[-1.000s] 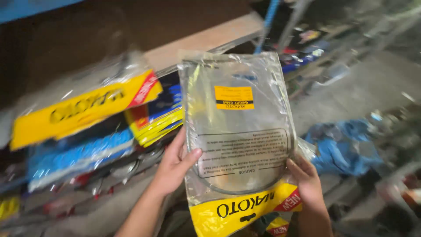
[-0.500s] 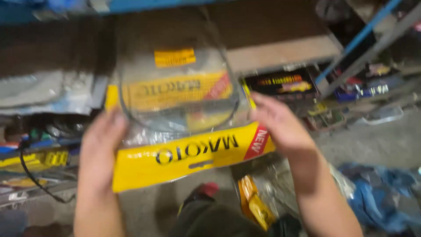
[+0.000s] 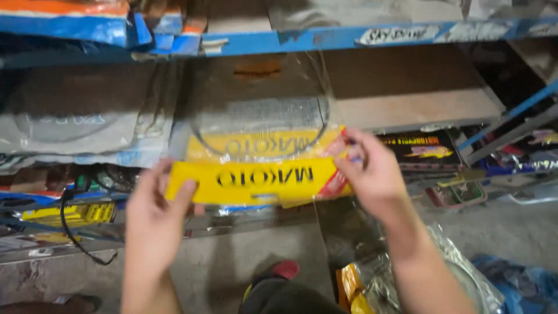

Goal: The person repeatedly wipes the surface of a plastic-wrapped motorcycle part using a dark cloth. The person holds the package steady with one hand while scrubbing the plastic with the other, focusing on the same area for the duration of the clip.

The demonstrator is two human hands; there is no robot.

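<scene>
Two hands on the clear, crinkly plastic packet with a yellow card header (image 3: 256, 180), held up at the middle shelf (image 3: 407, 107): left hand (image 3: 154, 224) pinches the header's left end, right hand (image 3: 372, 174) grips its right end, fingers closed on it. Thin dark wire loops inside, so I'd keep both ends level and slide it flat onto the dusty brown board.

This looks like a spare-parts shop or stockroom. Blue-painted metal racking (image 3: 325, 39) crosses the top of the frame, its wooden shelf boards (image 3: 407, 107) stacked with bagged coiled cables (image 3: 70, 125) at left and a boxed part (image 3: 427, 148) at right. More packaged stock (image 3: 372, 285) lies on the bare concrete floor (image 3: 244, 256) below.
</scene>
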